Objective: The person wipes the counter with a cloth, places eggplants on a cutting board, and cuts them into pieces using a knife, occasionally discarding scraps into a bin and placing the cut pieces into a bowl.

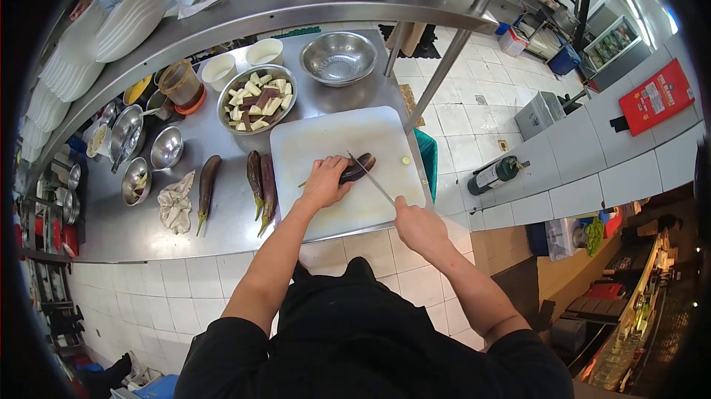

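A dark purple eggplant [361, 167] lies on the white cutting board [333, 130], its stem end toward my left hand [326, 183]. That hand is closed over the stem side and presses the eggplant to the board. In my right hand [419, 227] is the handle of a knife [379, 188], with its blade lying across the eggplant near the far end. A small pale cut-off slice [405, 160] sits near the board's right edge. Left of the board are two whole eggplants [268, 184] side by side, and another eggplant [209, 188] farther left.
A metal bowl [224, 119] of cut eggplant pieces stands behind the board, beside another metal bowl [338, 58]. A crumpled cloth [176, 203] and several small bowls are at the left. A steel shelf [355, 12] hangs over the table's back, with a post [437, 77] at the right.
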Motion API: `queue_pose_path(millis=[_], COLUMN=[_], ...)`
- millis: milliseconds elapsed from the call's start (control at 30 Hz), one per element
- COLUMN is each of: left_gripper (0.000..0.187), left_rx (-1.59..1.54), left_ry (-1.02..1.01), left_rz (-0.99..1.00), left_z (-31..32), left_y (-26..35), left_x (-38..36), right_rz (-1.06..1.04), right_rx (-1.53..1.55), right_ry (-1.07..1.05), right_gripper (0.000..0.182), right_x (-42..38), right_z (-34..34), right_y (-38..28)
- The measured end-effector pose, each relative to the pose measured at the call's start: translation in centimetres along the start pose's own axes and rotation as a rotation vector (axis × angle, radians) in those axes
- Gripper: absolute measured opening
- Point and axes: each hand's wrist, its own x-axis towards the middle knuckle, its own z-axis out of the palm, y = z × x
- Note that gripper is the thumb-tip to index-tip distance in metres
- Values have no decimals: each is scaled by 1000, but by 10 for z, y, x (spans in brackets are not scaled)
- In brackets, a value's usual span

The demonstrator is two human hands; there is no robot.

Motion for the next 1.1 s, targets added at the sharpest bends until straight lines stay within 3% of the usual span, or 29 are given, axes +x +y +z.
queue_pose_path(millis=[167,333,433,533,833,967,1100], left_gripper=[52,54,52,53,47,47,47], left_rx=[-25,-109,-95,-121,-193,-215,-236], left_ry=[7,48,91,-29,80,94,104], left_rz=[-15,-21,-90,-92,-82,-74,-86], left_z=[1,-7,-24,-18,-8,-6,-4], left_y=[-2,-2,-7,-22,-23,-24,-25], left_x=[-2,-10,-23,-35,-38,-37,-38], right_rz=[9,15,37,20,4,6,-25], right_rx=[-5,133,125,65,62,30,93], right_ry=[-28,99,92,28,-128,-144,21], right_gripper=[16,21,20,20,18,14,16], right_x=[39,113,98,68,8,22,91], right_z=[25,61,18,-3,5,8,79], right_y=[-5,-18,-35,-45,-48,-55,-51])
